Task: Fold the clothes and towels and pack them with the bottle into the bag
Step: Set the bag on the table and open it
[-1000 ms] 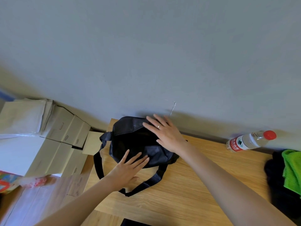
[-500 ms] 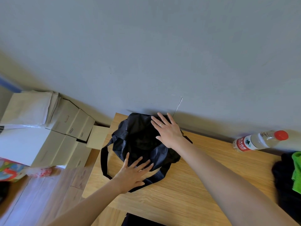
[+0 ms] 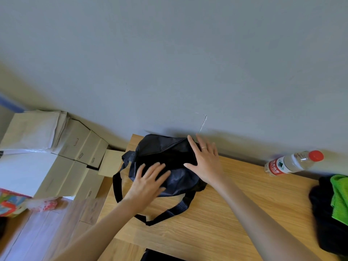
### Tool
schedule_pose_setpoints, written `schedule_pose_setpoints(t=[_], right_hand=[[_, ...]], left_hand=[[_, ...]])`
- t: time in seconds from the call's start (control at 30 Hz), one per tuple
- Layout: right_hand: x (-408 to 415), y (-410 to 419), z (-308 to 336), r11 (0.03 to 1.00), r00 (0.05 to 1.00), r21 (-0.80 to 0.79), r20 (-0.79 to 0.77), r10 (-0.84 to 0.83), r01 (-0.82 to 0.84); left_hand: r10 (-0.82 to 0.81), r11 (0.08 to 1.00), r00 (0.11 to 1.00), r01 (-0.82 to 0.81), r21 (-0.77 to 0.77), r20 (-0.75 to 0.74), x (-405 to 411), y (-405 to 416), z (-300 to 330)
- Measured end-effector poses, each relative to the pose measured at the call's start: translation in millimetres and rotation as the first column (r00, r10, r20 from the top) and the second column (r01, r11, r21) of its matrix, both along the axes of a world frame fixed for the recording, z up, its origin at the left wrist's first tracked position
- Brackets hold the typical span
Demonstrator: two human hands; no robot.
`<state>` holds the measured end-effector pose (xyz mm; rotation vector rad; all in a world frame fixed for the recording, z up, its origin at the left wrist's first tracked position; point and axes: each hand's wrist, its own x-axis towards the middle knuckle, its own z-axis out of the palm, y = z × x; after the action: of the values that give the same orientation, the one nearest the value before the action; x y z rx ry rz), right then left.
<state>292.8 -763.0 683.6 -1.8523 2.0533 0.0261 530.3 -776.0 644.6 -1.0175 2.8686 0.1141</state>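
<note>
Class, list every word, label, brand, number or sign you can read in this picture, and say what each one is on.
Bottle label: red with white characters and a green-and-white emblem, too blurred to read.
Cardboard boxes: small dark printed marks, too small to read.
Colourful packaging at the left edge: bright print, blurred, unreadable.
Bag, green towel: no text visible.

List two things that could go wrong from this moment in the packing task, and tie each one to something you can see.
1. The bottle lies on its side on the table near the wall; a nudge might roll it.
2. The bag sits at the table's left end with a strap hanging past the edge. The left hand and right hand rest flat on it, so a push could slide it off.
</note>
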Motion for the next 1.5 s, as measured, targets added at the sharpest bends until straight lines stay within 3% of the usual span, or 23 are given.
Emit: schedule_pose_setpoints(t=[0.1,0.23,0.33,0.43,0.83,1.0,1.13,1.5], right_hand=[[-5,19,-5,0.998,0.998,-0.001,-0.001,-0.059,0.059],[-4,33,-17,0.995,0.996,-0.019,0.006,-0.094,0.094],[0,34,-21,0.99,0.989,0.006,0.058,-0.138,0.138],[5,30,-23,0.988,0.983,0.016,0.093,-0.158,0.157],[32,-19,-22,0.993,0.987,-0.009,0.11,-0.119,0.121],[33,-21,-21,0.993,0.991,-0.021,0.075,-0.111,0.113],[33,-16,-15,0.993,0.993,-0.048,0.051,-0.102,0.104],[3,18,13,0.982,0.985,-0.093,-0.031,-0.168,0.164]], left_hand=[[0.171,0.977,0.982,-0.18,-0.115,-0.079,3,-30,20],[0.282,0.952,0.957,-0.272,-0.138,0.061,14,-64,19],[0.326,0.945,0.922,-0.327,-0.029,0.211,21,-71,14],[0.342,0.937,0.904,-0.348,-0.024,0.257,28,-69,6],[0.388,0.915,0.862,-0.403,-0.023,0.327,52,-106,19],[0.39,0.913,0.905,-0.404,0.052,0.171,44,-109,22],[0.282,0.958,0.959,-0.283,0.039,0.035,22,-106,32],[0.016,0.985,0.995,0.002,0.172,-0.1,-59,-78,53]])
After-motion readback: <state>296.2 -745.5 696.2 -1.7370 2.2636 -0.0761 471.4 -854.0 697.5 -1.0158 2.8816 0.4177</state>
